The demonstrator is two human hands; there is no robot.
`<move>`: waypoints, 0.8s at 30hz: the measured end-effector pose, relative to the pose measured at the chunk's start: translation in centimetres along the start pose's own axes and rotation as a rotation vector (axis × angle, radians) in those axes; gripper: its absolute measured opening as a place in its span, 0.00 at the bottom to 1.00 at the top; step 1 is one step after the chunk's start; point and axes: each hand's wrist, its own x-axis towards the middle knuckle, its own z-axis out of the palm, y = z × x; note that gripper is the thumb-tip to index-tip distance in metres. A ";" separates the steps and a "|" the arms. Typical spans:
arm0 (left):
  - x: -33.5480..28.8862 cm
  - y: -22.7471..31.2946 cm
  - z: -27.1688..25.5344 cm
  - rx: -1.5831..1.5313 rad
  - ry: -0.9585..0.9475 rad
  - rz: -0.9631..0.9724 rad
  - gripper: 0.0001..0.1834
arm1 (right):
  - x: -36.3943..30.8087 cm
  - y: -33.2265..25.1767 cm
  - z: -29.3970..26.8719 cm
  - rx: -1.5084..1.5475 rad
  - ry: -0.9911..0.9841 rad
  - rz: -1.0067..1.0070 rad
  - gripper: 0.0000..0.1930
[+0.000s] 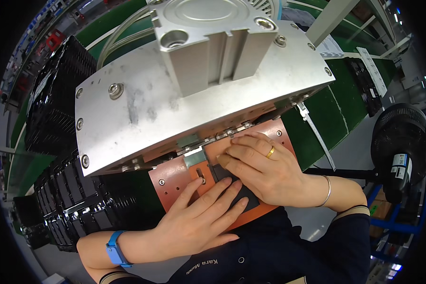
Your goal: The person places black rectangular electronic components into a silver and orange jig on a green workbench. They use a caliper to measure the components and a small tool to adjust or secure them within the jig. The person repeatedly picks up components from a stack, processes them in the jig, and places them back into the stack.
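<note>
My left hand (199,225) lies flat with its fingers spread. Its fingertips rest on a dark grey flat piece (221,173) and on the orange plate (258,212) around it. My right hand (267,173), with a ring and a bracelet, is closed, its fingers bent and pressed together over the far part of the dark piece. A tan flat strip (217,148) shows beside those fingertips; what they pinch is hidden. Just beyond both hands, the plate runs under the front edge of a metal press (142,104) with a square cylinder on top.
Stacked black plastic trays (57,94) stand at the left, with more black trays (75,194) nearer me. A caliper-like metal tool (315,135) lies on the green tabletop (329,106) to the right. Farther right are a black fan (397,137) and a blue frame (397,225).
</note>
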 end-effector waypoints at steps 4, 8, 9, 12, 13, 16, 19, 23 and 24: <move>0.0 -0.1 -0.1 0.009 0.002 -0.007 0.33 | 0.2 0.2 0.2 -0.001 -0.011 0.055 0.18; 0.0 -0.2 -0.1 0.000 0.005 -0.004 0.33 | 0.1 0.1 -0.5 -0.054 -0.054 0.031 0.18; 0.0 -0.1 -0.1 -0.008 0.006 -0.004 0.32 | 0.1 0.0 -0.7 -0.064 -0.062 0.034 0.18; 0.0 -0.2 0.0 -0.028 0.002 -0.008 0.32 | 0.3 -0.1 -0.4 -0.018 -0.045 0.088 0.18; 0.0 -0.2 0.0 -0.029 0.002 -0.009 0.32 | 0.2 0.0 -0.3 0.007 -0.007 0.103 0.18; -0.1 -0.2 0.0 -0.042 0.004 -0.011 0.32 | -0.1 0.2 -0.1 0.059 0.038 0.125 0.17; -0.1 -0.2 -0.1 -0.067 0.012 -0.008 0.31 | -0.5 0.2 -0.5 0.061 -0.035 0.087 0.17; 0.0 -0.3 0.1 -0.059 0.023 -0.002 0.31 | 0.0 0.3 -0.3 0.084 -0.083 0.057 0.16; 0.0 -0.3 0.2 -0.050 0.025 0.000 0.31 | 0.1 0.3 -0.3 0.096 -0.095 0.066 0.15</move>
